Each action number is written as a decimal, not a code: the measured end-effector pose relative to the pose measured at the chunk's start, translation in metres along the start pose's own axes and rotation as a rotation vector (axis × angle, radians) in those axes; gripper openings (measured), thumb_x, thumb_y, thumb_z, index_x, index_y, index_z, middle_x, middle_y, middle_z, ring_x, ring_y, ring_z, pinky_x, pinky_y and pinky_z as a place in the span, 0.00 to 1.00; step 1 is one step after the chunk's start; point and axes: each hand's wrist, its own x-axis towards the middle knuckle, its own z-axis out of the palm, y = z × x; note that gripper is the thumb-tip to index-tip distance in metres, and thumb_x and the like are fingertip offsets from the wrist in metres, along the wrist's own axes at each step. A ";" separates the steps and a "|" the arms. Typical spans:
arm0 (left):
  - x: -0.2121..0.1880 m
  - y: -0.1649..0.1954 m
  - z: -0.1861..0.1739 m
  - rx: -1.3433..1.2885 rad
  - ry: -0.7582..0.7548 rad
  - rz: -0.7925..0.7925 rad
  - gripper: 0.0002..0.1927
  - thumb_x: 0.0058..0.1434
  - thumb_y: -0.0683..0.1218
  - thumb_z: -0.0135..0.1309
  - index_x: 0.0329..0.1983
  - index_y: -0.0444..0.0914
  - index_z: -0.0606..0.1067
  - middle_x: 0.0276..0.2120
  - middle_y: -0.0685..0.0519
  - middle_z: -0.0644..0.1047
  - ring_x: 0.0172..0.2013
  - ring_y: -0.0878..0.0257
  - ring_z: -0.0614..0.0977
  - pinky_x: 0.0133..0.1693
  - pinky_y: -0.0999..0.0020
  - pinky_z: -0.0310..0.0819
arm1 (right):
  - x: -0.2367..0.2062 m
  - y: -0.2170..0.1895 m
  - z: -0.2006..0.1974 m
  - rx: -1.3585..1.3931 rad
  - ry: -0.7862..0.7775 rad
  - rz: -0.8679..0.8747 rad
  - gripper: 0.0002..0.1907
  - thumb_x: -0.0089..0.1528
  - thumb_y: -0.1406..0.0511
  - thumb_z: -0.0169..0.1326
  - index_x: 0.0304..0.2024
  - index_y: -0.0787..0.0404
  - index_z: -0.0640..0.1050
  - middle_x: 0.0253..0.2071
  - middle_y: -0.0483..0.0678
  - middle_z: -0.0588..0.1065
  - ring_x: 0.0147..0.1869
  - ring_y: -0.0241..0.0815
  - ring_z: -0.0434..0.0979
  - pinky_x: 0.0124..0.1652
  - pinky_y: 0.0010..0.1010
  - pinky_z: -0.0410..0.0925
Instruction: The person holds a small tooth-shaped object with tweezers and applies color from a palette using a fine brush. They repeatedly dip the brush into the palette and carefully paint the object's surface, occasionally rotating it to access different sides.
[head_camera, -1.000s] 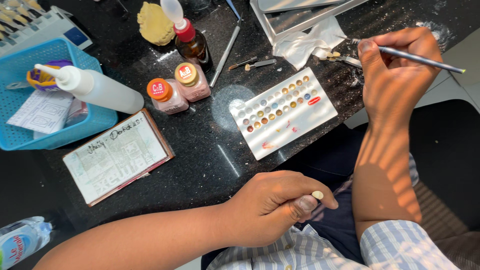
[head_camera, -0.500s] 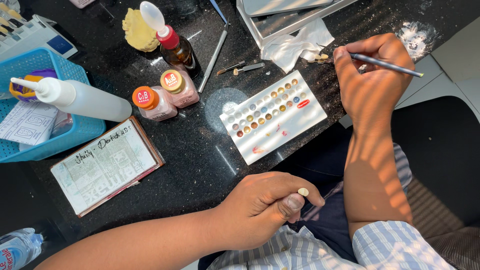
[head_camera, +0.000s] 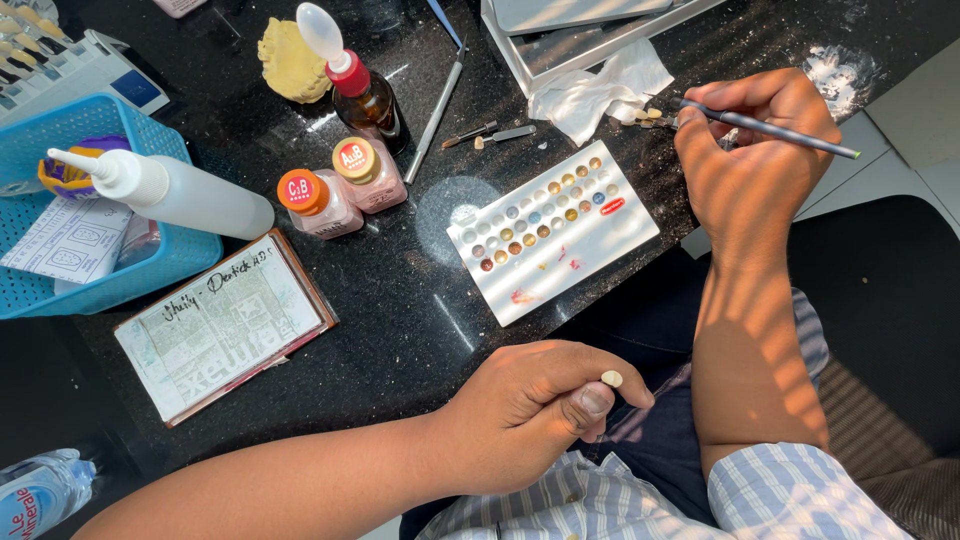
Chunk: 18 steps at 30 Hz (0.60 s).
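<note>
Two hands work over a black speckled countertop. There is one white palette tray with three rows of small coloured wells, two small pink bottles with orange and yellow caps, one brown glass dropper bottle with a red collar and clear bulb, one white squeeze bottle, one blue plastic basket, one handwritten card, one yellow lump of putty-like material, and one crumpled white tissue.

The palette tray lies between the two hands, just left of and below the right hand. The tissue sits just left of that hand's fingertips, with a few small tooth-like pieces at the brush tip. Three slim metal instruments lie beyond the tray, and a metal tray stands behind the tissue. The bottles, basket and card are well apart from both hands, off to the left hand's far side.

The right hand is closed around a thin dark brush, pinched between thumb and fingers, the handle running out to the right over its knuckles. The left hand is curled almost into a fist near the countertop's edge over the lap, thumb and forefinger pinching one small cream tooth-shaped piece.
</note>
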 end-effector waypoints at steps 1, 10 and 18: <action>0.000 0.000 0.000 -0.002 0.000 0.002 0.15 0.77 0.48 0.42 0.50 0.38 0.79 0.35 0.53 0.80 0.33 0.69 0.83 0.39 0.72 0.81 | 0.000 0.000 0.000 -0.005 0.003 0.014 0.11 0.67 0.82 0.61 0.43 0.70 0.72 0.44 0.60 0.80 0.46 0.44 0.85 0.40 0.22 0.77; -0.002 0.002 0.001 0.006 0.044 -0.005 0.17 0.76 0.50 0.42 0.50 0.38 0.79 0.34 0.53 0.79 0.32 0.69 0.82 0.38 0.73 0.80 | -0.003 0.006 -0.002 0.083 0.012 0.028 0.11 0.67 0.83 0.58 0.45 0.69 0.71 0.46 0.59 0.80 0.48 0.41 0.85 0.44 0.20 0.77; -0.011 -0.006 -0.009 -0.175 0.165 0.071 0.22 0.79 0.57 0.41 0.54 0.36 0.76 0.37 0.55 0.76 0.37 0.70 0.79 0.44 0.72 0.78 | -0.007 0.005 0.002 0.232 0.131 0.185 0.07 0.76 0.78 0.60 0.49 0.71 0.72 0.45 0.55 0.78 0.46 0.40 0.82 0.48 0.22 0.79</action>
